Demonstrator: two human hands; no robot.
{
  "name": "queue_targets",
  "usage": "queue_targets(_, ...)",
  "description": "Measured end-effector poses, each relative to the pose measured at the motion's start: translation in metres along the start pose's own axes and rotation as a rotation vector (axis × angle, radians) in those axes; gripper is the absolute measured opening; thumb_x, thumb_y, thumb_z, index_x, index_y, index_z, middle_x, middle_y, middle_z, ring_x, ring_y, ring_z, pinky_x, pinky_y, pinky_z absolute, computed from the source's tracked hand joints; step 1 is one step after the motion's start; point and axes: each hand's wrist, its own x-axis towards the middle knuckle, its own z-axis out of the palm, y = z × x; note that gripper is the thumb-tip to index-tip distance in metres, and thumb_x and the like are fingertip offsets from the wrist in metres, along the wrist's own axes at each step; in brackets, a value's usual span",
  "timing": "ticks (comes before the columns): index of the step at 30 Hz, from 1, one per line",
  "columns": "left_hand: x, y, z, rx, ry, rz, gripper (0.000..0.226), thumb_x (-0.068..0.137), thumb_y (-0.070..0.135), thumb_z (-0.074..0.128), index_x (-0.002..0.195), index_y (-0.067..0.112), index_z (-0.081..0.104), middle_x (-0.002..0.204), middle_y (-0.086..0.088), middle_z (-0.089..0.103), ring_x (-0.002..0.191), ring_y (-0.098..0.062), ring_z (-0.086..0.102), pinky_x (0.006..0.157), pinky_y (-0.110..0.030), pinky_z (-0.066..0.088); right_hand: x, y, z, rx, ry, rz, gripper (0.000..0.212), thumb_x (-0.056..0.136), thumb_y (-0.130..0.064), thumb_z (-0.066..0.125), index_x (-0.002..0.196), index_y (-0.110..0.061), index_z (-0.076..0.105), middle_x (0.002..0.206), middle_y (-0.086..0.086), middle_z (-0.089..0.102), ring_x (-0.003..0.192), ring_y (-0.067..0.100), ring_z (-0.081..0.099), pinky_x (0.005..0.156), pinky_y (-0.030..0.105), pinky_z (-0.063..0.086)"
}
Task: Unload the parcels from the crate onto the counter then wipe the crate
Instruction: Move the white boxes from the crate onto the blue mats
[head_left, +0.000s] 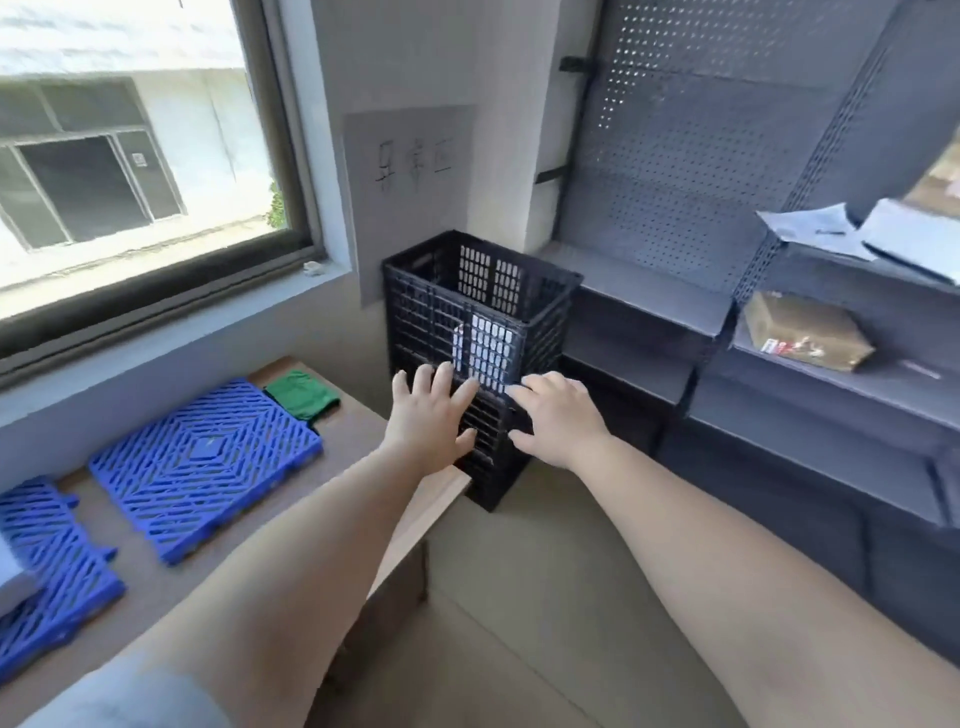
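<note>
Black slatted crate (480, 332): upright in the corner, at the counter's (363, 436) far end. White item visible through its slats; identity unclear. Left hand (428, 418) and right hand (558, 421): both before the crate's near face, fingers spread, gripping nothing; contact uncertain. Green cloth (302, 395): on the counter, left of the crate.

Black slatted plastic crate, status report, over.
Both hands, left and right, open, reaching toward black slatted plastic crate. White item visible inside. Nothing blocking.
</note>
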Motion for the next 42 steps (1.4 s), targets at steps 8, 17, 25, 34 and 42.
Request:
queue_targets(8,0.053,0.111,0.015,-0.099,-0.033,0.033,0.071,0.088,0.063,0.048,0.147,0.033,0.023,0.147,-0.01,0.032,0.133,-0.033,0.031,0.107,-0.055,0.027,-0.042,0.102,0.034,0.076,-0.042,0.187,0.063,0.09,-0.049,0.055,0.147,-0.028,0.039,0.149,0.001,0.039,0.134,0.027,0.034,0.109,0.044,0.031)
queue_targets(17,0.176,0.117,0.046,-0.15,-0.034,-0.007,0.07,0.089,0.061,0.048,0.147,0.033,0.022,0.144,-0.01,0.034,0.131,-0.033,0.032,0.107,-0.054,0.027,0.036,0.176,0.055,0.109,-0.031,0.242,0.061,0.092,-0.045,0.054,0.148,-0.029,0.036,0.153,0.001,0.035,0.14,0.028,0.027,0.116,0.051,0.021)
queue_targets(25,0.343,0.083,0.077,-0.084,-0.024,-0.037,0.065,0.09,0.062,0.045,0.145,0.032,0.027,0.145,-0.012,0.032,0.124,-0.038,0.035,0.102,-0.056,0.027,0.198,0.259,0.034,0.052,-0.05,0.184,0.061,0.094,-0.041,0.054,0.15,-0.027,0.034,0.154,0.004,0.034,0.143,0.03,0.023,0.119,0.058,0.013)
queue_targets(34,0.476,0.09,0.125,-0.088,-0.126,-0.021,0.066,0.094,0.059,0.041,0.15,0.032,0.022,0.154,-0.012,0.028,0.138,-0.039,0.026,0.112,-0.06,0.014,0.319,0.333,0.086,0.142,-0.069,0.167,0.057,0.095,-0.039,0.056,0.148,-0.027,0.037,0.152,0.002,0.037,0.143,0.028,0.026,0.12,0.056,0.009)
queue_targets(42,0.54,0.086,0.169,-0.01,-0.235,-0.243,0.063,0.096,0.057,0.04,0.151,0.028,0.024,0.142,-0.012,0.037,0.121,-0.036,0.04,0.098,-0.049,0.034,0.424,0.41,0.126,0.192,-0.118,-0.098,0.057,0.096,-0.039,0.052,0.149,-0.027,0.036,0.153,0.003,0.035,0.144,0.03,0.023,0.122,0.054,0.004)
